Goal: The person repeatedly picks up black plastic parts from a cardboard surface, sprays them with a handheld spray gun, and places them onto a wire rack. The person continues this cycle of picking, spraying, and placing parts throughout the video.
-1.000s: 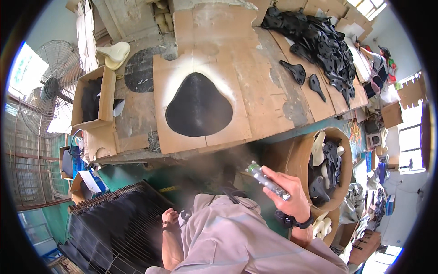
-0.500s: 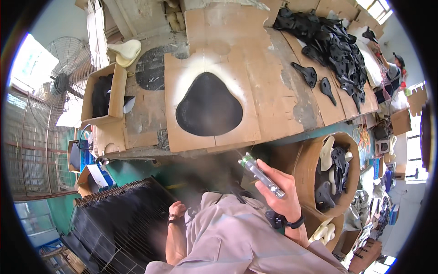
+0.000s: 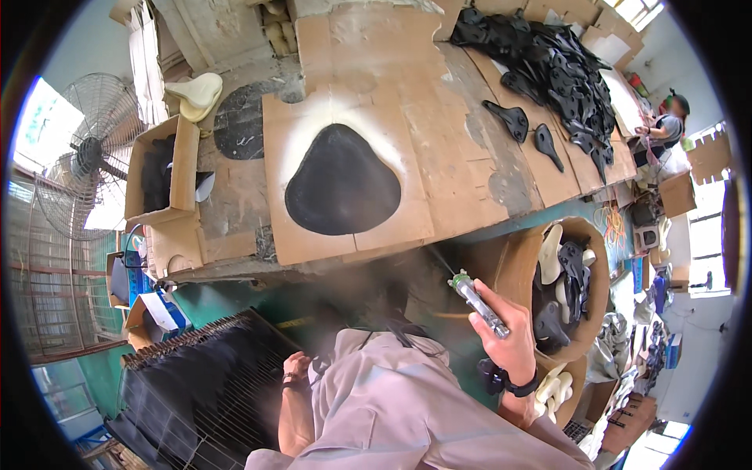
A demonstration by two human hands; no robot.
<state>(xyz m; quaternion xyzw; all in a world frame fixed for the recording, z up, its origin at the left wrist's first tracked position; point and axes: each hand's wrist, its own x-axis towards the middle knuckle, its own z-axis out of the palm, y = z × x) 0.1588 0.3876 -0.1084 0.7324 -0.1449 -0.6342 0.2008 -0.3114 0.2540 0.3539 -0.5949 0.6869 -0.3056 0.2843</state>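
Note:
My right hand is closed around a silver spray gun with a green ring near its nozzle. The nozzle points up and left at the table's front edge, and a thin streak of spray leaves it. On the cardboard-covered table lies a black, rounded-triangular sheet with a pale sprayed border around it on the cardboard. My left hand hangs low beside my apron with its fingers curled; nothing shows in it. Next to it stands a wire rack draped with black sheets.
A pile of black bicycle saddle parts covers the table's right side. A carton of black and cream saddle pieces stands right of my hand. At left are a small carton, cream saddle pads and a fan. Another person works far right.
My right hand with the spray gun has moved right and slightly down, away from the black sheet. The table scene has shifted left in view. My left hand stays low and curled.

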